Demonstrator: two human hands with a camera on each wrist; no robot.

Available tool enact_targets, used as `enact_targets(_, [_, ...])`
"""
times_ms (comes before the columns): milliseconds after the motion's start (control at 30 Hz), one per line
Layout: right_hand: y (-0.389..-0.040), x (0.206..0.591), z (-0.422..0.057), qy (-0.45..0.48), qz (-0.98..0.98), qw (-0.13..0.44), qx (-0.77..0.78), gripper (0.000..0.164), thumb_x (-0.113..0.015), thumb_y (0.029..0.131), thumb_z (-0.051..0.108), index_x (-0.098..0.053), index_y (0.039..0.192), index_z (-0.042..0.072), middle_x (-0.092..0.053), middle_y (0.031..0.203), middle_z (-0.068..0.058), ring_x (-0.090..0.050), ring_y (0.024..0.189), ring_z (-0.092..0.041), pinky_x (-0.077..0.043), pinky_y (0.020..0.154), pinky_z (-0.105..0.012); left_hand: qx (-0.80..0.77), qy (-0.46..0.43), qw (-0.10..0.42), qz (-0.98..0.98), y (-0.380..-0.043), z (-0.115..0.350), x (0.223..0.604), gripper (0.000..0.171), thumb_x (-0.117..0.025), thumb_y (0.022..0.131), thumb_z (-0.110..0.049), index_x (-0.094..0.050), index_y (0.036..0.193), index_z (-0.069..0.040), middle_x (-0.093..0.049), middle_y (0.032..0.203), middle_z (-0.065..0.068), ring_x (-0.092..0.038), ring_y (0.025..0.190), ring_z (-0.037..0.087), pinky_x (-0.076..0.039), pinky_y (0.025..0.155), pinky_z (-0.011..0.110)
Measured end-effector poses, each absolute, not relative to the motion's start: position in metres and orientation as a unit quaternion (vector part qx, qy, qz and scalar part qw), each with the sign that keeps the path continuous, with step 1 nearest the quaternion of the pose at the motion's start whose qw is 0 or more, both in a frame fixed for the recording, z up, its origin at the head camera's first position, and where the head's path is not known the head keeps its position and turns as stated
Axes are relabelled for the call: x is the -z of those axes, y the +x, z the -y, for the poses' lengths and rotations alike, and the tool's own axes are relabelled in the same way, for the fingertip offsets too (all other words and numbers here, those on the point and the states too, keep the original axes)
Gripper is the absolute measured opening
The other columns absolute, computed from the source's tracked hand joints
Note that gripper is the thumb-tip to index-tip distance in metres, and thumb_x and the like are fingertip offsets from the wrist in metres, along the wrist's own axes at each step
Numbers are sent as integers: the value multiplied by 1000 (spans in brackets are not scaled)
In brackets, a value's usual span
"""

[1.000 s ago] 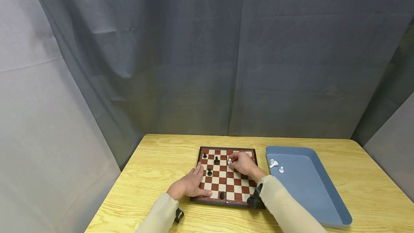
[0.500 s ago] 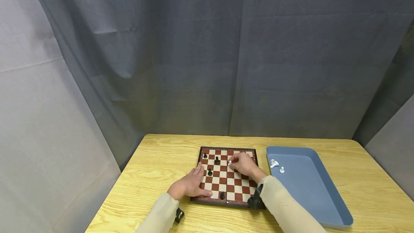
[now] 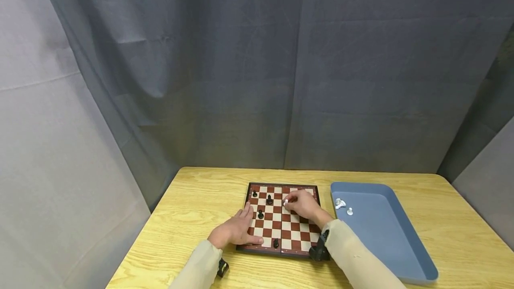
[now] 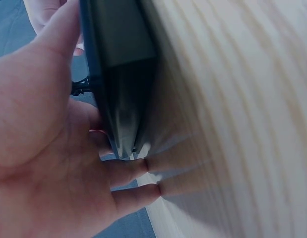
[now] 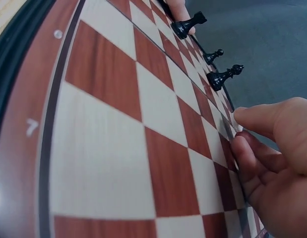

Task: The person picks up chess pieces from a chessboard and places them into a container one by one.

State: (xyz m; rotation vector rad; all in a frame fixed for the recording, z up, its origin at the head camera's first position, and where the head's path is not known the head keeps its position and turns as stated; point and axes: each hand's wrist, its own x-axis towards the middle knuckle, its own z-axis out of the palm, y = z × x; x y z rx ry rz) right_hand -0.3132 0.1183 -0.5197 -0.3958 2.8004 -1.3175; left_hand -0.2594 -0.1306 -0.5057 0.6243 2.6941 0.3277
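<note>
My right hand (image 3: 304, 204) reaches over the folding chessboard (image 3: 296, 235) and pinches a small white chess piece (image 3: 286, 201) between thumb and fingertips. The piece is just right of the centre fold, toward the far side. In the right wrist view the fingertips sit close at the board and hide most of it. My left hand (image 3: 235, 229) lies along the board's left side, fingers stretched out and thumb over the near left corner. Seen from the left wrist, two fingertips touch the table beside the board's dark side wall (image 4: 118, 89). Several black chess pieces stand on the left half, including one knight (image 5: 189, 25).
A blue-grey tray (image 3: 413, 235) stands right of the board. Inside, near its left wall, lie a few white chess pieces (image 3: 340, 203) and a separate white pawn (image 3: 350, 211). Grey curtains (image 3: 257, 79) hang behind the wooden table (image 3: 168, 217).
The right fingertips have settled slightly around the white piece, so less of it shows. The left hand and the other pieces stay where they were.
</note>
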Motion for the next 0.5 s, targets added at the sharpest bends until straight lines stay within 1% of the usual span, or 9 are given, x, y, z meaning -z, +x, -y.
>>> enact_targets(200, [-309,513,-123,-133,-896,17,423,8,-70,86,13,-69,86,5,-62,79,3,-54,67,-13,-45,59,-30,-112,226,177,-951,-262,130,507,106,-56,83,-65,-7,151,-1,2,157,16,-14,140,37,-27,109,46])
enact_targets(367, [-306,502,-127,-126,-893,34,430,5,-67,88,10,-69,89,5,-63,79,1,-58,64,-19,-49,54,-32,-111,228,179,-951,-263,131,507,106,-56,84,-64,-6,151,0,3,157,17,-14,140,38,-26,109,47])
enact_targets(500, [-306,493,-131,-134,-892,28,432,5,-67,88,11,-69,89,6,-64,79,1,-61,68,-19,-50,58,-31,-111,228,172,-952,-262,131,507,107,-57,83,-65,-8,151,1,1,157,17,-16,140,37,-27,109,46])
